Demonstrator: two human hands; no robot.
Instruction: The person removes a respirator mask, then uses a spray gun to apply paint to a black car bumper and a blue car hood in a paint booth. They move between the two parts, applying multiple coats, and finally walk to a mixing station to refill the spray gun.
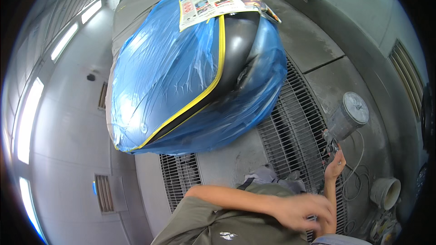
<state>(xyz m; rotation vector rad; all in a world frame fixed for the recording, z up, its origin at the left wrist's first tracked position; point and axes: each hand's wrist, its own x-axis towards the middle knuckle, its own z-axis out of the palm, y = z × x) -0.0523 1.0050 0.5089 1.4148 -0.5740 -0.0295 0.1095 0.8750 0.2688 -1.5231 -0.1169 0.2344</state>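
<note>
My right hand (335, 165), held out to the right, is closed around the handle of a spray gun (330, 143). A grey paint cup with a round lid (344, 116) sits on top of the gun. My left arm crosses in front of my body, and the left hand (302, 211) is beside my right forearm, slightly blurred. Its fingers are apart and nothing shows in them; whether it touches the forearm I cannot tell. Ahead stands a car covered in blue plastic film (168, 70). Yellow tape (213, 86) edges a bare dark panel (234, 50), and newspaper (215, 3) lies at its top.
Floor gratings (295, 118) run beneath and beside the car. A thin hose (362, 149) trails down behind the gun to the floor. A dirty whitish bucket (385, 193) stands at the lower right. Pale walls carry vents (104, 193) and bright lights (30, 120).
</note>
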